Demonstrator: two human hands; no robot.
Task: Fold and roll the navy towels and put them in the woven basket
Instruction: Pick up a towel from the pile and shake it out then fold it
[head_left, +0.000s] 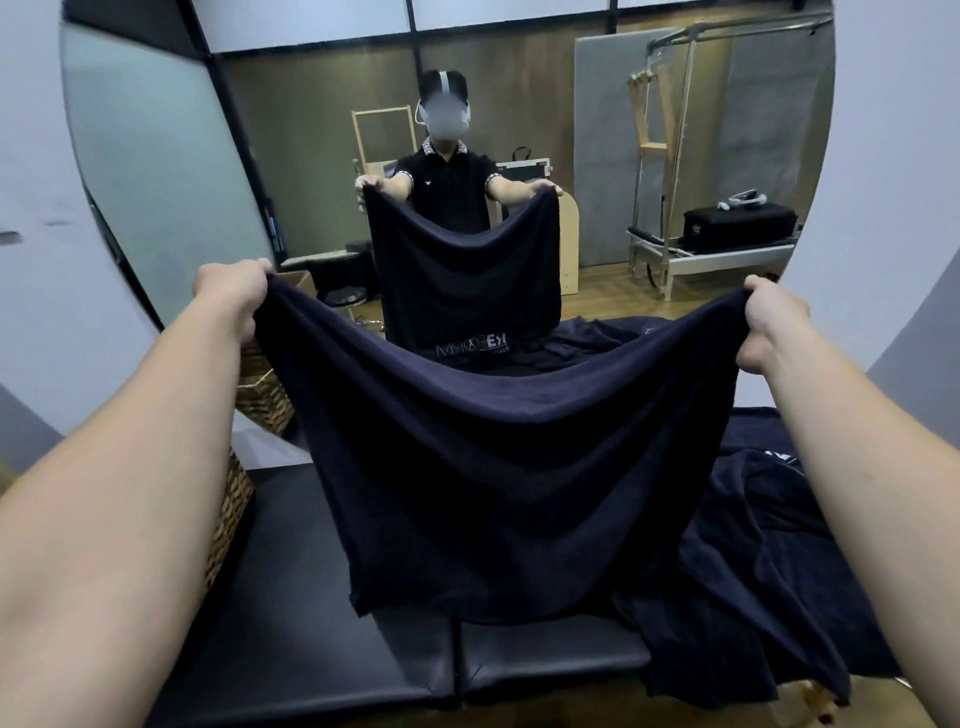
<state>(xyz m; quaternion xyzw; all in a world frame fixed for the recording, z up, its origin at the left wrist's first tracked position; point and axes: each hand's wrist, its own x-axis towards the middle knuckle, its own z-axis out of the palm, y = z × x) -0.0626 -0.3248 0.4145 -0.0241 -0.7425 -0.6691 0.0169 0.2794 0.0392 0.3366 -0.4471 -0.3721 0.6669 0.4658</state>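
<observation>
Facing a round mirror (156, 171), the person's left hand (234, 291) and right hand (769, 322) pinch an unfolded towel (493, 467) by its corners, more towels (769, 530) heaped at four o'clock, the basket (228, 514) at nine o'clock, so folding looks barely begun.

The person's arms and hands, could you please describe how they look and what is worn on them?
Both forearms are bare, with no sleeves reaching them in the direct view. The left hand and right hand wear no gloves, and no watch, bracelet or ring shows. The large round wall mirror reflects short black polo sleeves with patterned white-and-black cuffs ending above the elbows.
</observation>
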